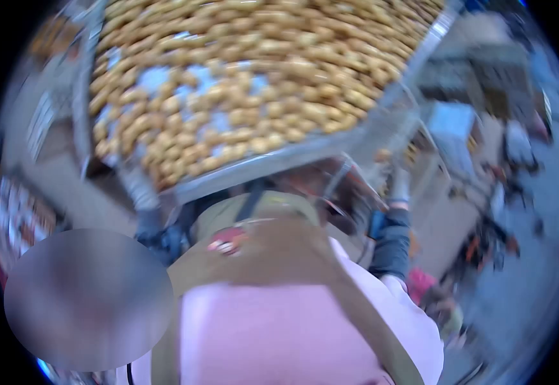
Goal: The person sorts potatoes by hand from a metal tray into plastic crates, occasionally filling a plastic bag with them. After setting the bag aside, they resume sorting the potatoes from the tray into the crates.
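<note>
A large metal-rimmed table [273, 158] is spread with many yellow-brown potatoes [318, 83], and its pale blue surface shows through in patches. My left hand [139, 185], in a light glove, is at the table's near left corner, beside the potatoes at the rim. Motion blur hides its fingers. My right hand [398, 185], also gloved, is lowered outside the table's right rim. Just beyond its fingertips is a single potato [382, 156]; whether the hand touches it, I cannot make out. The right fingers are smeared as well.
Several potatoes [411, 153] lie to the right, below table height. A blue-topped box [453, 122] and grey crates [501, 74] stand farther right. Another person [443, 308] in pink is at lower right. A blurred oval covers the lower left.
</note>
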A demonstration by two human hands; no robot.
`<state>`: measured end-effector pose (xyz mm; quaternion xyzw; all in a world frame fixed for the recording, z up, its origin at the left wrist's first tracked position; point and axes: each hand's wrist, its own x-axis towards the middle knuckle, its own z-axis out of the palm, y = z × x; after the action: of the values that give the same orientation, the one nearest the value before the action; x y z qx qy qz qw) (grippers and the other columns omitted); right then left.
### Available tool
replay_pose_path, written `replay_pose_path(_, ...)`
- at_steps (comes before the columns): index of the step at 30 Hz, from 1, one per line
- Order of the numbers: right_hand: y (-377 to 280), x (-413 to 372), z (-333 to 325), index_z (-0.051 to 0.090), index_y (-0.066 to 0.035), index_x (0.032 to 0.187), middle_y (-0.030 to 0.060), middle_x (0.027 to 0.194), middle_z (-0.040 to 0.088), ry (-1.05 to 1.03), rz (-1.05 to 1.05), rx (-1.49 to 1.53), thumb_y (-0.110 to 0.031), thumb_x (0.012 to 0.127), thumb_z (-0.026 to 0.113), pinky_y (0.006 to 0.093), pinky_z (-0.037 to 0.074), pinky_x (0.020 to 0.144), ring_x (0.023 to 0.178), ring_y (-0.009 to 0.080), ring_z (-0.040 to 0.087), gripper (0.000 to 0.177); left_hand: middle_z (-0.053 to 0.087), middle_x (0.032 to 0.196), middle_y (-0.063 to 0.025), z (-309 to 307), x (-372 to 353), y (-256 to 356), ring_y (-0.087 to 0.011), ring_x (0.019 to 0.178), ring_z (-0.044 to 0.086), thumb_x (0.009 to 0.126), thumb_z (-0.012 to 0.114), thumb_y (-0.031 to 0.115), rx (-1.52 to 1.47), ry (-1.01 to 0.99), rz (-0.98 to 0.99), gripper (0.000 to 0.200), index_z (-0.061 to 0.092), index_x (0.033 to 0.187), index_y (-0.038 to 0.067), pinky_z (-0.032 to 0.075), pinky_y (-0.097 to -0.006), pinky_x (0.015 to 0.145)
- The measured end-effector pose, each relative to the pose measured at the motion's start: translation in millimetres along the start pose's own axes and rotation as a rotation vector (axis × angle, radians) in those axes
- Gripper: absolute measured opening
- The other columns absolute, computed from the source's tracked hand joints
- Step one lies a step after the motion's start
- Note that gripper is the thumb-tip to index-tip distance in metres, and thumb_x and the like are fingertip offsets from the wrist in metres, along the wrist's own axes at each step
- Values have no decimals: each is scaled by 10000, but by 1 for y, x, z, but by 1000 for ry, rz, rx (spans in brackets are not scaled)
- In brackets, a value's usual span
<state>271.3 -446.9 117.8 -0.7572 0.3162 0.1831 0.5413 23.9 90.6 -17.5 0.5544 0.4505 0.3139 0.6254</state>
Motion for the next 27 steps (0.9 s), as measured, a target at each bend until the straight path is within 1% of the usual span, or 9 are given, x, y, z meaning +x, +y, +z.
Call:
replay_pose_path(1,3,33,-6,566,17,1340,105,1249,599,58,-283,-339,-127,1007,587,332,501,953,1092,192,577,363,502,1453,-107,6,-9,16,-223,1327,483,1027,573,145,152,123,-6,445,476,1448,43,378,-366,1137)
replay_pose_path(3,5,57,40,559,34,1350,118,1309,572,271,-641,-324,-85,993,597,343,486,997,1157,204,558,379,536,1367,-126,-37,3,-24,-223,1214,535,1029,572,173,380,217,155,461,450,1448,26,470,-356,1018)
replay_pose_path(6,-10,-26,176,539,5,1385,133,1315,589,-254,-871,-402,-42,970,594,346,470,1032,1199,230,566,420,536,1380,-117,-57,-24,-25,-219,1231,541,1027,571,203,64,411,-167,435,489,1412,20,457,-360,1037)
replay_pose_path(9,28,-78,301,547,-62,1399,167,1421,541,-803,-1246,-984,-121,886,663,414,431,1077,1316,337,519,529,544,1374,-103,-33,-47,24,-223,1229,553,1039,537,241,-370,216,-458,429,485,1411,34,464,-375,1046)
replay_pose_path(11,56,-110,365,503,-90,1438,146,1513,461,-1041,-1684,-1054,-239,897,643,537,306,1147,1422,324,413,578,554,1365,-90,-45,-44,-11,-219,1236,559,1051,506,274,-434,85,-299,441,472,1429,48,482,-388,1049)
replay_pose_path(15,61,-111,464,446,-184,1502,107,1547,427,-868,-2006,-1318,-364,974,511,635,212,1162,1486,305,325,561,545,1400,-94,-36,-40,52,-212,1273,549,1056,518,299,-519,161,-442,512,430,1492,46,477,-347,1061)
replay_pose_path(19,12,-89,574,455,-229,1503,90,1531,446,-493,-1980,-934,-471,993,498,696,260,1087,1426,387,378,566,490,1491,-84,-62,-21,9,-199,1349,492,980,617,133,-306,90,-400,620,380,1539,10,417,-348,1115)
replay_pose_path(23,24,-141,618,532,-231,1438,56,1485,495,-853,-2000,-1217,-555,944,525,682,250,1087,1371,386,416,590,583,1356,-141,-68,-6,-50,-290,1218,591,881,733,156,566,108,11,566,549,1408,62,460,-380,1062)
replay_pose_path(27,63,-139,530,560,-154,1406,69,1501,490,-946,-2058,-991,-384,894,629,608,252,1160,1350,428,412,565,634,1233,-152,-73,-8,-21,-312,1165,615,851,773,209,581,156,-161,530,601,1334,76,475,-386,1024)
